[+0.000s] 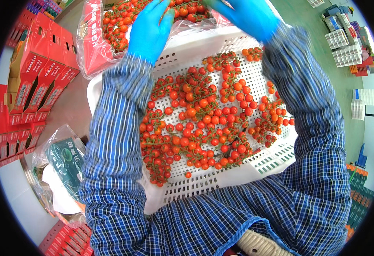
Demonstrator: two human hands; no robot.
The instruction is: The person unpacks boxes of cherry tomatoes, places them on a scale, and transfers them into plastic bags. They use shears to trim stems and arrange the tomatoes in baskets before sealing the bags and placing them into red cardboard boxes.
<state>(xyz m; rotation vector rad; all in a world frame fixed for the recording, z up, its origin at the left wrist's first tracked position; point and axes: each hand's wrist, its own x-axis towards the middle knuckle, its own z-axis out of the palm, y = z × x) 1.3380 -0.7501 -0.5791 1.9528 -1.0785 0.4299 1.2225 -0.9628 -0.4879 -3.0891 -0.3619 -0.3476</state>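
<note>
My left hand [149, 32], in a blue glove, is over a red cardboard box [98, 54] lined with clear plastic film. Its thumb stands apart from the fingers, and nothing shows in its grasp. Vine cherry tomatoes [120, 24] fill the visible part of that box. At the box's right side is my right hand [254, 16], also gloved; its fingers run past the top edge, so any grip is hidden. Below both forearms stands a white perforated plastic crate [191, 192] holding many loose trusses of cherry tomatoes [206, 120]. One single tomato [188, 174] lies near its front wall.
Stacked red tomato cartons [36, 67] stand at the left. Nearer, a plastic bag with a dark green printed package [66, 156] lies beside the crate. More red cartons [68, 240] are at lower left. White stacked boxes [345, 48] sit across the green floor [331, 96].
</note>
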